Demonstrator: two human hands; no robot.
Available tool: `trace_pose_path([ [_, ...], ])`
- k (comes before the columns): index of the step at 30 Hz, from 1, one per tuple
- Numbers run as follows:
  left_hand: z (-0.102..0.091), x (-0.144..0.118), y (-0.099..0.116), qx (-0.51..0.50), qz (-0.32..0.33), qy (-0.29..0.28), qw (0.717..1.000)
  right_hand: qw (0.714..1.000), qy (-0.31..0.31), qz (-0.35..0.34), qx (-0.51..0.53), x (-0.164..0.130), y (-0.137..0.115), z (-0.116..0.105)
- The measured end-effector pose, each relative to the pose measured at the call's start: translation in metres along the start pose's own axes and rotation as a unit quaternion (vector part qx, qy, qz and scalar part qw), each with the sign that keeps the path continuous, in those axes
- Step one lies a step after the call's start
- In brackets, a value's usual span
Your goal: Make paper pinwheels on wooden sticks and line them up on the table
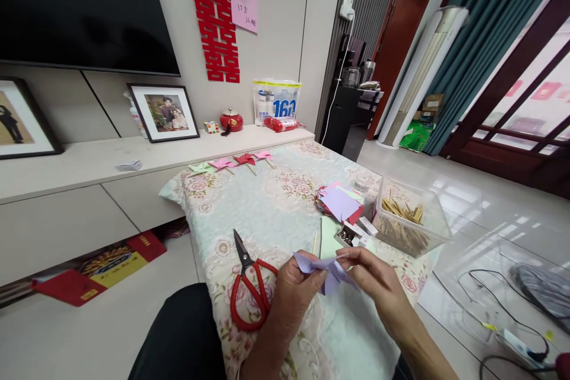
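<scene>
Both hands are on a folded lilac paper piece (pixel 327 270), held up just above the near end of the floral quilted table cover (pixel 267 214). The left hand (pixel 291 291) has its fingers curled in tight, pinching the left corner of the paper between thumb and fingertips. The right hand (pixel 369 270) comes in from the other side with fingers narrowed to a pinch too, index finger stretched out along the top edge of the paper. So nothing is wide open here, both are closed on the same piece.

Just left of the left hand sit red-handled metal scissors (pixel 249 291), lying flat on the cover with blades shut. Behind the hands there's a pale green paper square (pixel 329 237), a stack of coloured paper squares (pixel 341 202), and a clear plastic box of wooden sticks (pixel 407 219). At the far end of the cover is a row of finished paper pinwheels on sticks (pixel 234 163).
</scene>
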State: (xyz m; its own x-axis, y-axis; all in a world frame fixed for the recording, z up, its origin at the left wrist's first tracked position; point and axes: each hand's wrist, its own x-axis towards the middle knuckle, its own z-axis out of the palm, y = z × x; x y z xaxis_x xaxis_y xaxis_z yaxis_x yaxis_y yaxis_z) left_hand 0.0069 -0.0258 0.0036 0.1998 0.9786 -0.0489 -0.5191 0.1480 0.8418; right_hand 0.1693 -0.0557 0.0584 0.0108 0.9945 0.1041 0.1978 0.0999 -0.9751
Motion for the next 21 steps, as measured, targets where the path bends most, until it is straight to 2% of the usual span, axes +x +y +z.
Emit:
trace_pose_path([
  [3,0.001,-0.002,0.001,0.037,0.018,-0.024,0.999,0.992,0.009,-0.041,-0.121,-0.006,-0.004,0.008],
  [5,0.0,-0.002,-0.001,0.055,0.029,-0.04,0.997,0.985,0.021,-0.064,-0.16,-0.007,-0.004,0.011],
  [9,-0.001,-0.002,-0.007,0.076,0.052,-0.048,0.995,0.976,0.015,-0.115,-0.185,-0.007,0.002,0.012],
  [14,-0.001,-0.005,-0.001,0.109,0.046,-0.061,0.991,0.966,0.023,-0.177,-0.189,-0.01,0.004,0.011],
  [16,0.0,-0.006,0.003,0.094,0.038,-0.073,0.992,0.967,0.037,-0.184,-0.172,-0.01,0.004,0.008],
  [18,0.001,-0.006,0.007,0.044,0.029,-0.075,0.996,0.979,0.054,-0.159,-0.116,-0.01,0.007,0.003],
  [21,0.004,-0.005,0.013,-0.064,0.036,-0.051,0.996,0.994,0.063,-0.058,0.066,-0.013,0.015,-0.005],
])
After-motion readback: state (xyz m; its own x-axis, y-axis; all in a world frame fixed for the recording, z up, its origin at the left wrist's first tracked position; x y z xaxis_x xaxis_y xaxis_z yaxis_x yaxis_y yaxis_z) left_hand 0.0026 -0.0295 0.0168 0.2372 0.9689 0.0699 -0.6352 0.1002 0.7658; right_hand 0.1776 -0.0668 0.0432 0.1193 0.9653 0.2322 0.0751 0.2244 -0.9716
